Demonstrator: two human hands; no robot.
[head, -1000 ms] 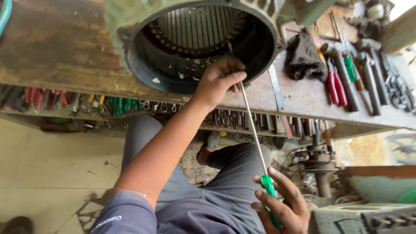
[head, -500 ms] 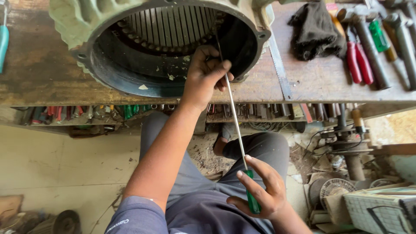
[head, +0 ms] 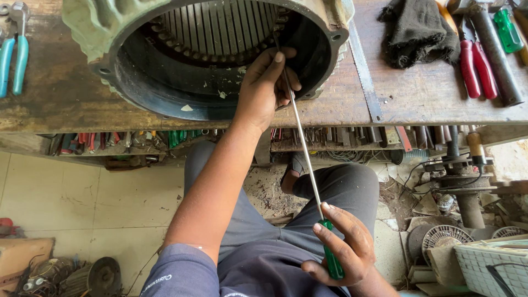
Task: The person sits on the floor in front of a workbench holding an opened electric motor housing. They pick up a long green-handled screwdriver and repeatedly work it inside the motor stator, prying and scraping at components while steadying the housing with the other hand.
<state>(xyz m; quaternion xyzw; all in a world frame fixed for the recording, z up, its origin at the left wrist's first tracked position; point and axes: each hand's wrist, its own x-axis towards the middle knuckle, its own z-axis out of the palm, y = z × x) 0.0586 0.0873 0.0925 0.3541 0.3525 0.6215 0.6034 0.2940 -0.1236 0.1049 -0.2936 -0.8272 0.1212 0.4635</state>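
Observation:
A large green motor housing (head: 104,25) lies on its side on the wooden workbench (head: 418,93), its slotted bore facing me. My left hand (head: 264,91) rests on the housing's lower rim and pinches the thin metal shaft of a long screwdriver (head: 302,148), whose tip reaches into the bore. My right hand (head: 344,250), low over my lap, grips the screwdriver's green handle.
On the bench lie blue-handled pliers (head: 14,52) at the left, a hacksaw blade (head: 364,77), a black cloth (head: 421,30), red-handled pliers (head: 476,63) and more tools at the right. A shelf of tools (head: 165,137) runs under the bench. Motor parts and a fan cover (head: 440,239) sit on the floor.
The view has shifted up and left, so the housing fills more of the frame. My left hand has slid further along the shaft toward the bore. My right hand still holds the handle.

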